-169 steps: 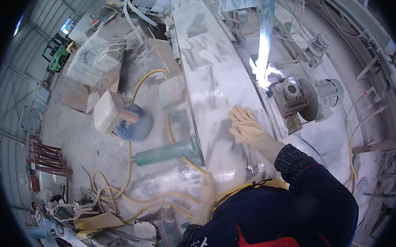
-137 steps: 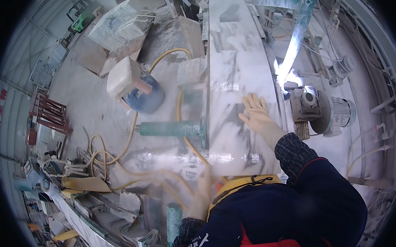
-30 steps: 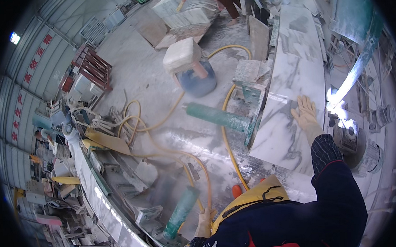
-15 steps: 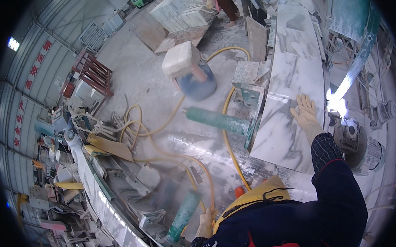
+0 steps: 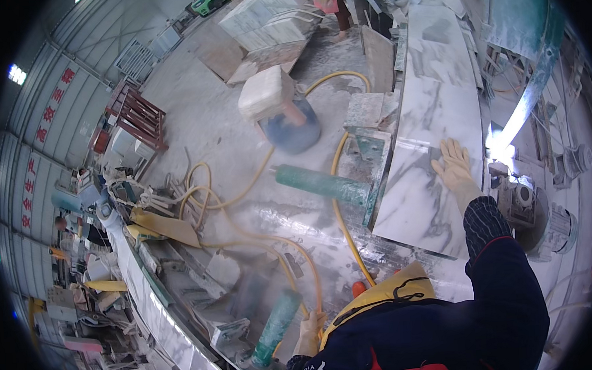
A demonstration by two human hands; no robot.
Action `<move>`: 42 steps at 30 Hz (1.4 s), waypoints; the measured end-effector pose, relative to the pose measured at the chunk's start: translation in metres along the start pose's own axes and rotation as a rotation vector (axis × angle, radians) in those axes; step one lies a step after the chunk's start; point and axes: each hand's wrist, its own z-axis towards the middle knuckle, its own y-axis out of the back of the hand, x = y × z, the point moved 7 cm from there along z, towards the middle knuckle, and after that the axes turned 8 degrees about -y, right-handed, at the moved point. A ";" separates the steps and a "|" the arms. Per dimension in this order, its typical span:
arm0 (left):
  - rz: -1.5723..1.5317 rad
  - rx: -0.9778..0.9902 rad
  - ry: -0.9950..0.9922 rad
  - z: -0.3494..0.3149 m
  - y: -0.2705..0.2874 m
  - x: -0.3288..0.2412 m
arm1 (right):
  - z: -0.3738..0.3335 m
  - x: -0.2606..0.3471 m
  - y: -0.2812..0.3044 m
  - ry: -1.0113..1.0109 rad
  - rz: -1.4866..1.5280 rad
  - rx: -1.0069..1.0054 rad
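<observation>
My right hand [image 5: 457,170], in a cream glove, lies flat with fingers spread on a white marble slab [image 5: 419,178] with grey veins. The slab rests on a long bench at my right, by a machine with a motor [image 5: 519,197]. Low in the view, beside my body, my left hand [image 5: 308,334] wears a similar glove and is closed round a yellow hose [image 5: 317,292]. A green cylinder [image 5: 277,328] stands just left of that hand. My yellow apron [image 5: 376,300] partly covers the hose near the hand.
More yellow hose [image 5: 341,216] loops over the wet floor. Another green cylinder [image 5: 323,183] juts from the bench, near a padded stool [image 5: 264,93] and a blue bucket [image 5: 293,133]. A bright lamp [image 5: 500,149] shines beside the slab. Another person [image 5: 330,5] stands at the far end.
The whole view has shifted slightly. My right hand stays flat on the slab and my left stays at the hose. At the far end, the other person has shifted and more pink cloth shows.
</observation>
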 end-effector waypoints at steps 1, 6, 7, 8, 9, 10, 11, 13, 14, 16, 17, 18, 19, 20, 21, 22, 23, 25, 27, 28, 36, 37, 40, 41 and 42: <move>-0.005 -0.003 -0.010 0.000 -0.001 -0.001 | 0.001 0.000 0.000 0.002 -0.001 -0.006; 0.018 -0.002 -0.017 0.000 -0.004 -0.007 | 0.005 -0.002 -0.002 0.003 -0.004 -0.019; 0.020 -0.002 -0.020 0.000 -0.004 -0.008 | 0.005 -0.002 -0.003 0.001 -0.008 -0.018; 0.020 0.000 -0.022 -0.001 -0.004 -0.009 | 0.006 -0.002 -0.002 0.004 -0.009 -0.028; 0.028 0.002 -0.024 -0.001 -0.004 -0.009 | 0.007 -0.002 -0.003 -0.001 -0.021 -0.020; 0.035 0.006 -0.025 -0.001 -0.004 -0.009 | 0.007 -0.002 -0.003 -0.002 -0.029 -0.022; 0.042 0.010 -0.025 -0.001 -0.004 -0.009 | 0.007 -0.001 -0.002 -0.002 -0.036 -0.028; 0.043 0.009 -0.020 0.000 -0.004 -0.008 | 0.008 0.000 0.000 -0.004 -0.038 -0.018; 0.043 0.009 -0.018 0.000 -0.004 -0.007 | 0.008 0.000 0.001 -0.007 -0.042 -0.015; 0.029 0.001 -0.019 0.001 -0.003 -0.005 | 0.008 0.001 0.003 -0.006 -0.026 -0.011; 0.018 0.005 -0.024 0.002 -0.003 -0.004 | 0.009 0.002 0.004 -0.005 -0.018 -0.013; 0.027 -0.001 -0.023 0.003 -0.002 -0.002 | 0.011 0.001 0.004 0.000 -0.016 -0.011; 0.032 0.003 -0.026 0.004 -0.001 0.001 | 0.011 0.000 0.003 0.005 -0.013 -0.011; 0.034 0.005 -0.028 0.006 0.000 0.003 | 0.013 -0.001 0.003 0.025 0.003 -0.033; 0.045 0.017 -0.032 0.009 0.000 0.005 | 0.014 -0.005 -0.001 0.009 0.004 -0.016; 0.045 0.026 -0.036 0.013 0.001 0.007 | 0.015 -0.008 -0.003 0.017 0.015 -0.022; 0.048 0.003 -0.032 0.015 0.001 0.012 | 0.017 -0.007 -0.003 0.065 0.044 -0.063; 0.129 -0.027 -0.095 0.016 0.000 0.014 | 0.020 -0.010 -0.007 0.075 0.030 -0.094; 0.309 -0.043 -0.025 0.012 0.002 0.014 | 0.024 -0.015 -0.010 0.067 0.016 -0.093; 0.445 0.001 -0.216 0.003 -0.006 0.001 | 0.028 -0.015 -0.012 0.073 -0.010 -0.084; 0.358 -0.053 -0.430 -0.019 -0.037 -0.005 | 0.048 -0.021 -0.020 0.074 -0.182 -0.064; 0.444 -0.042 -0.531 -0.016 -0.040 0.003 | 0.049 -0.022 -0.019 0.085 -0.182 -0.070; 0.544 -0.062 -0.493 -0.008 -0.040 0.050 | 0.055 -0.022 -0.021 0.105 -0.203 -0.074; 0.491 -0.091 -0.476 -0.010 -0.037 0.062 | 0.056 -0.022 -0.021 0.117 -0.210 -0.087; 0.526 -0.107 -0.496 -0.017 -0.035 0.072 | 0.059 -0.022 -0.023 0.107 -0.228 -0.081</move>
